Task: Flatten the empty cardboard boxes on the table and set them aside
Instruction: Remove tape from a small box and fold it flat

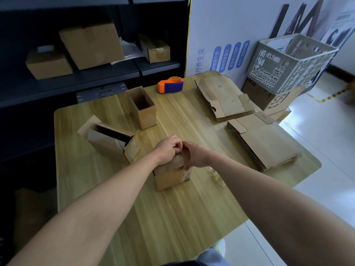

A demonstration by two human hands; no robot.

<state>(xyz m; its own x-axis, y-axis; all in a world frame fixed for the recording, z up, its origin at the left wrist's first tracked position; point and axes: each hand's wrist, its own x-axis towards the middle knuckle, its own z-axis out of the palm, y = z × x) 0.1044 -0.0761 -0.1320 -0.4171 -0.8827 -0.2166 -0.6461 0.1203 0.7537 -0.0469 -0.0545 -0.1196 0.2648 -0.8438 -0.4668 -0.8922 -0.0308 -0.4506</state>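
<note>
Both left hand and right hand grip glossy-taped cardboard box.

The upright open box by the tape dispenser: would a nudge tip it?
Probably: the open box stands taller than wide and looks empty, so likely light and tippy. On the smooth table it might slide instead.

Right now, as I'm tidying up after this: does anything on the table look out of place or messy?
Yes: crumpled clear scraps, probably tape, lie loose on the table, right of the taped box. One open box lies tipped over.
</note>
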